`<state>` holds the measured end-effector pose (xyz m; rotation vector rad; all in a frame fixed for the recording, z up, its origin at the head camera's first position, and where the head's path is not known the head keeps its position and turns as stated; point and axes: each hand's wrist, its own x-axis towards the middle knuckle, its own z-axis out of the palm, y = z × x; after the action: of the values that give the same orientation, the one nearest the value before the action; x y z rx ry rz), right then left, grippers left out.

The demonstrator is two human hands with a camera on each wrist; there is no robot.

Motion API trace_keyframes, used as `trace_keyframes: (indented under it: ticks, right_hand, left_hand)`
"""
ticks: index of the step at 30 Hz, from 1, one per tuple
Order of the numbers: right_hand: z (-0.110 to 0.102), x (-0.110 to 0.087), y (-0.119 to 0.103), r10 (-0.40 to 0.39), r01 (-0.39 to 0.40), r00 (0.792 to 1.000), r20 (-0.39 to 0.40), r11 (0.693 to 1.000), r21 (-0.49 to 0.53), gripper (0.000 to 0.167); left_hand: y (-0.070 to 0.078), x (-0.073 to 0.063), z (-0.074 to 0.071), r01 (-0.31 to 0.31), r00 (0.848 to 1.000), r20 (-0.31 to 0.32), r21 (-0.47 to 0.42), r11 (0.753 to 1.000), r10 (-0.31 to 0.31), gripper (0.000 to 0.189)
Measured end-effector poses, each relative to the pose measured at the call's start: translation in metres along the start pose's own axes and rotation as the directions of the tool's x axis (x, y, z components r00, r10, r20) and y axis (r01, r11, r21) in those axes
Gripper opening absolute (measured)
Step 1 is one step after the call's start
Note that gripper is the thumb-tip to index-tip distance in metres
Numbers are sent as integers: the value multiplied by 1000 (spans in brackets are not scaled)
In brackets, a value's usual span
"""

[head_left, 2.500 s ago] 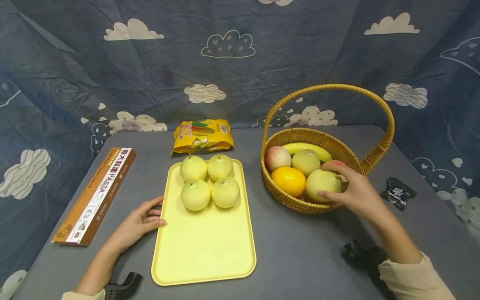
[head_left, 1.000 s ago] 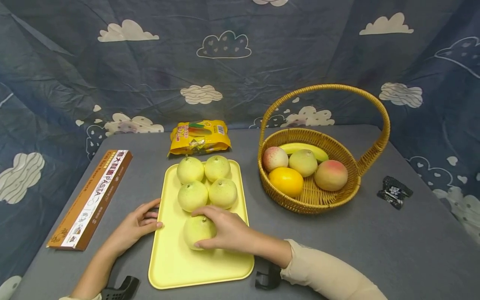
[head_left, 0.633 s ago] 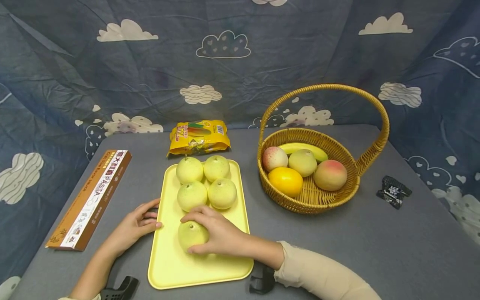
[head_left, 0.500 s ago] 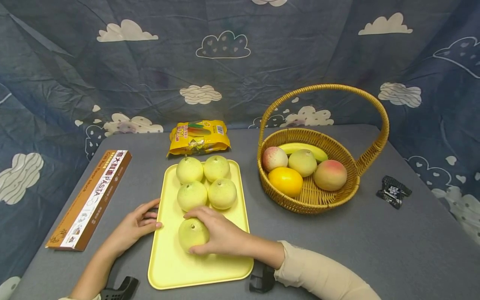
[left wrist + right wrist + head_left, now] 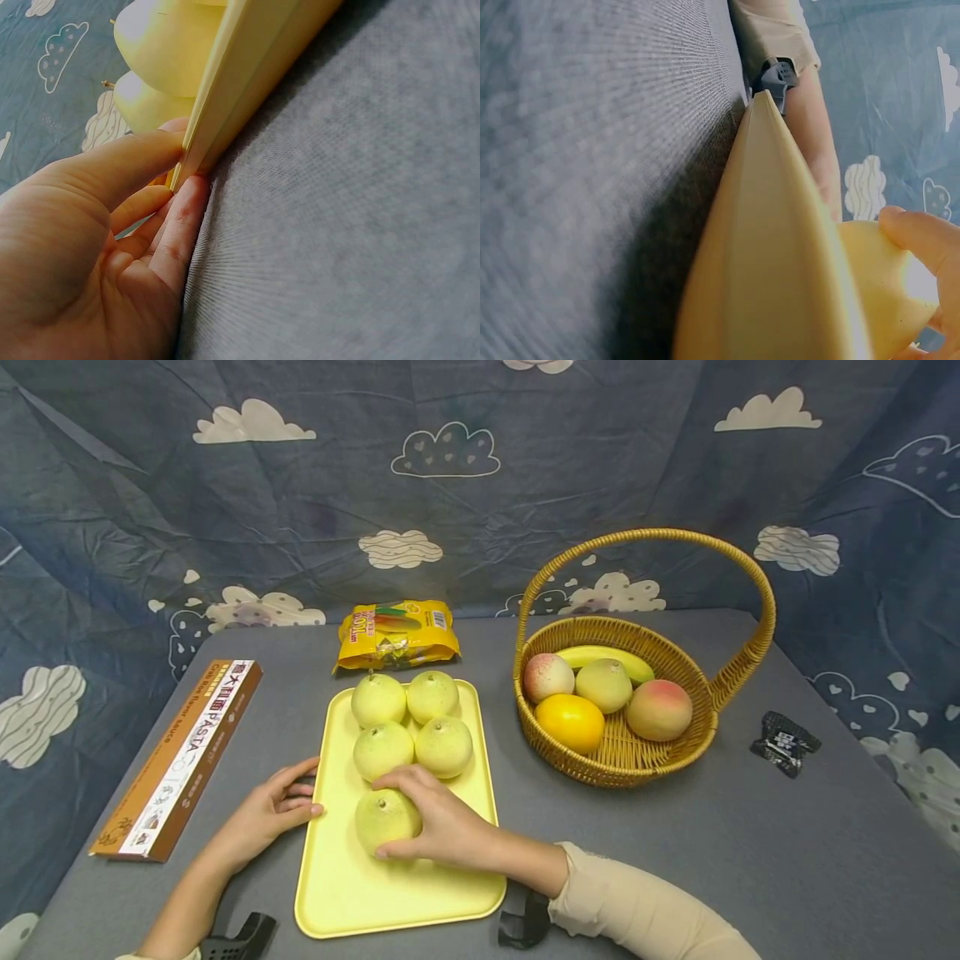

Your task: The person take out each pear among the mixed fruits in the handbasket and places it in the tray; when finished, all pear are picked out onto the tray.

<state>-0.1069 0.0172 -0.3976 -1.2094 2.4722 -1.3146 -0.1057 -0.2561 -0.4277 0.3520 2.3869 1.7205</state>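
My right hand curves its thumb and fingers round a pale yellow-green pear on the yellow tray. In the right wrist view, the thumb and fingers on this pear show behind the tray's edge. Several similar pears stand grouped in the tray's far half, just beyond the held one. At the tray's left side, my left hand pinches the rim. The left wrist view shows the thumb of that hand on top of the tray's rim and the fingers below.
To the right stands a tall-handled wicker basket with peaches, a banana, another pale green fruit and a yellow fruit. A pasta box, a yellow snack bag and a small black packet lie around.
The right hand has carried the pear left from the basket to the tray's near half, then shifted it slightly toward the other pears. The left hand has stayed at the rim.
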Motion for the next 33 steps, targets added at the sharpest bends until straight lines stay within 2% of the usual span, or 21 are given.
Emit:
trace_keyframes:
  ticks: [7, 12, 16, 19, 23, 26, 29, 33]
  right_hand:
    - [-4, -1, -1, -8, 8, 999, 31, 1000, 1, 69]
    - [-19, -6, -6, -43, 42, 998, 35, 999, 34, 67]
    - [-38, -14, -10, -90, 90, 996, -6, 994, 55, 62]
    - [-57, -22, -10, -145, 148, 987, -75, 988, 35, 60]
    - [-86, -33, -7, -218, 220, 956, -198, 975, -12, 58]
    - [-111, -41, -3, -253, 253, 915, -316, 967, -41, 59]
    - [-135, -48, -2, -235, 232, 865, -443, 971, -63, 57]
    - [-162, -55, -3, -143, 126, 813, -565, 990, -68, 54]
  left_hand:
    - [0, -1, 0, 0, 1000, -1, 8, 1000, 0, 66]
    - [1, -1, 0, 9, 1000, -1, 11, 1000, -9, 66]
    - [1, -1, -1, 16, 1000, 4, 11, 1000, -16, 67]
    - [1, -1, -1, 18, 1000, 4, 13, 1000, -18, 67]
    - [2, 0, 0, 22, 1000, 6, 12, 1000, -22, 67]
    - [3, 0, 0, 22, 1000, 6, 13, 1000, -22, 67]
    - [3, 0, 0, 19, 1000, 6, 9, 1000, -19, 67]
    - [3, -1, 0, 16, 1000, 9, 3, 1000, -16, 67]
